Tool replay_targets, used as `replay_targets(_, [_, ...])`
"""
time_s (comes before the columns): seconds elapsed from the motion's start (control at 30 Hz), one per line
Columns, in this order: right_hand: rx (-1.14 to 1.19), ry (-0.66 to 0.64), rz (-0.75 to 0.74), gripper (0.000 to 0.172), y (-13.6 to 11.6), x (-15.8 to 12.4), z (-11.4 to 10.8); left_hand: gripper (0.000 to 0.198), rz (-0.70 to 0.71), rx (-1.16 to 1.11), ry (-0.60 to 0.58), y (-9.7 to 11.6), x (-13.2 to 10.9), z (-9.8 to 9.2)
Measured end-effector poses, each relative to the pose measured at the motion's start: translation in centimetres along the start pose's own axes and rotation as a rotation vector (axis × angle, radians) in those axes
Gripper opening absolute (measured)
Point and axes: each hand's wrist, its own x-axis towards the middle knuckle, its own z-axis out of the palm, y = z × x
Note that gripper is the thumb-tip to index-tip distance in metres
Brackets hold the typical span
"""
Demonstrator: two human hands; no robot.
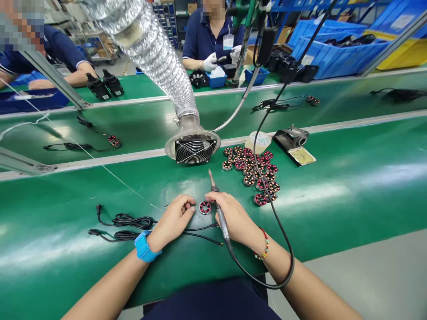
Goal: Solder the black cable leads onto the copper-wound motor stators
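My right hand (233,215) is closed around a soldering iron (223,222), whose tip points away from me toward the fan. My left hand (175,220) has its fingers curled together. A thin strand of solder wire (116,178) comes down from the upper left and runs in behind that hand; its end is hidden. Between both hands a small round motor stator (205,207) with red and black windings lies flat on the green bench. Two coiled black power cords (133,221) lie left of my left wrist, and their stripped ends pass under my hands.
Several stators (253,166) are grouped at the right, under the iron's hanging cable (278,218). A fume extractor fan (195,151) on a foil duct stands ahead. An iron stand (293,138) with a sponge (302,156) sits behind right. Co-workers (213,38) work across a conveyor (143,126).
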Motion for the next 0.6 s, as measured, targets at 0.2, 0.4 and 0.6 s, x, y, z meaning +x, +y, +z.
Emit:
replay_targets(0.2, [0.042,0.051,-0.014,0.052,0.9,-0.5,1.8,0.015,0.075,0.171,-0.118,1.2,0.1,-0.6])
replay_targets(0.4, [0.017,0.102,-0.102,0.041,0.9,-0.1,2.4,0.02,-0.008,-0.063,-0.121,1.4,1.1,-0.1])
replay_targets(0.6, [-0.052,0.251,-0.129,0.036,1.3,-0.3,2.8,0.026,-0.207,-0.36,-0.019,1.4,1.5,0.6])
